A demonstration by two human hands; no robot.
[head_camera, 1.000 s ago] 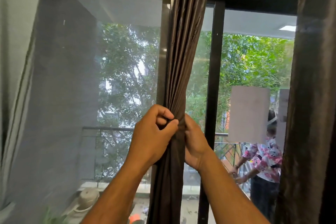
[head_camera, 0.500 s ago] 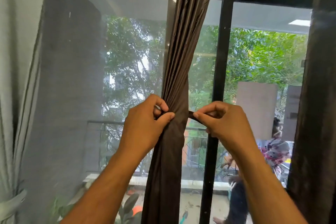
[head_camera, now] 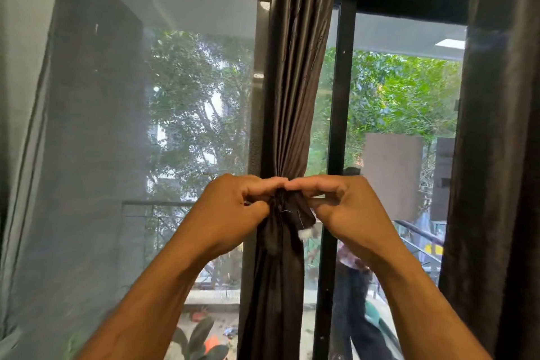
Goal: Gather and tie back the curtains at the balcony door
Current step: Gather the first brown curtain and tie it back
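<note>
I am seeing my right hand, which was drawing the tie-back strap out sideways, coming back in to meet my left hand; both are pinching it at the curtain, so I judge the knot is closing. The satiny brown cloth is hanging pleated, cinched mid-door.

Right hand swung back in; both hands' fingers now meet at curtain gather.

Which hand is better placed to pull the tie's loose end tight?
Right, probably. The right hand pinches beside the tie's loose end, which hangs on its side of the gathered curtain. The left hand grips the bunch, steadying it.
</note>
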